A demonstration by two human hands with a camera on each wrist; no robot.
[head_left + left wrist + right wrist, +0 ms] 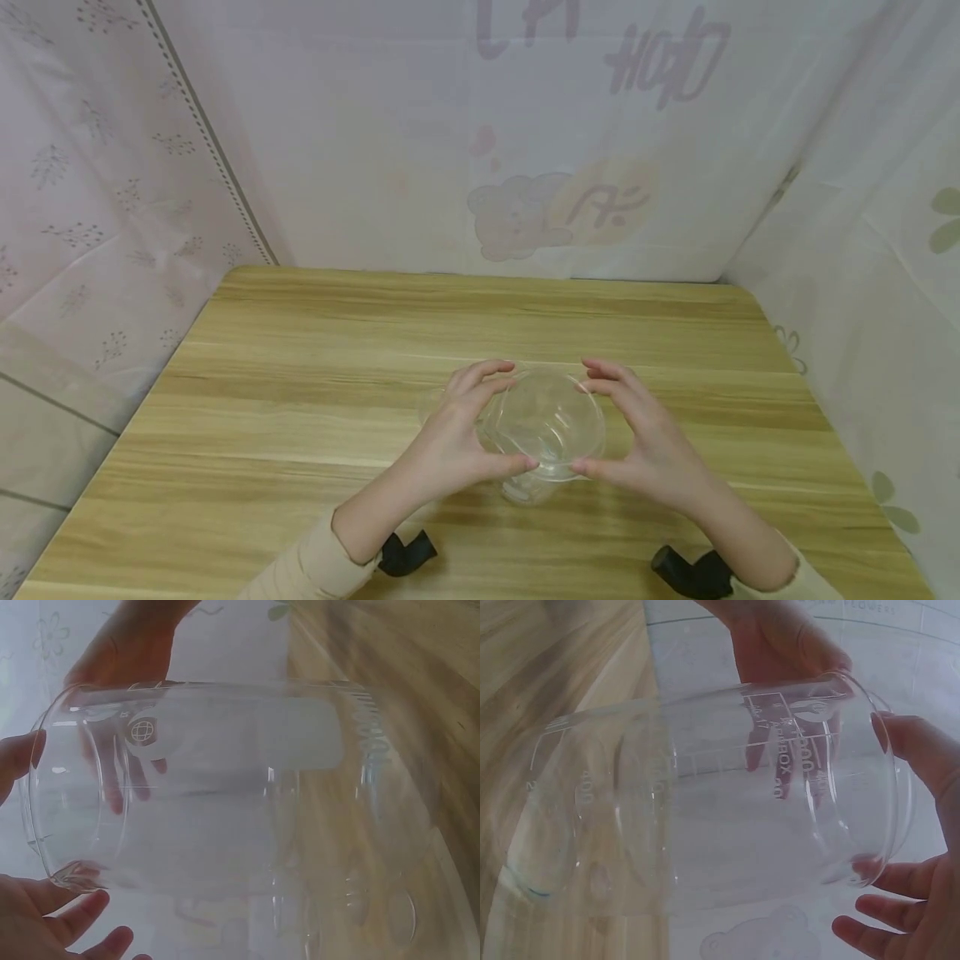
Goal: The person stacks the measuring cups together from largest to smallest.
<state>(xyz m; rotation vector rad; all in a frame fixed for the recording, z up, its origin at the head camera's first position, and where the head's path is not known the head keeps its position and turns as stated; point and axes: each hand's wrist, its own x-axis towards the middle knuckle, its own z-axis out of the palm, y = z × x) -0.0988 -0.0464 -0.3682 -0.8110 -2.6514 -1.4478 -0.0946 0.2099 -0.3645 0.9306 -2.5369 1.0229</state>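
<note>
A large clear glass beaker [553, 417] with white printed volume marks is held between my two hands over the table. My left hand [459, 433] grips its rim on the left, thumb at the near side and fingers round the far side. On the right, my right hand [651, 437] holds the same rim likewise. In the right wrist view the printed scale shows on the wall of the beaker [727, 795]. More clear glass [429, 406] shows beyond the left hand, partly hidden by it. Another rounded glass edge [525, 492] appears below the beaker's near rim.
The wood-grain table [300, 350] spreads around both hands. Printed pale curtains [375, 150] stand along its back and both sides. Black curved pieces [407, 556] sit by each wrist, near the table's front.
</note>
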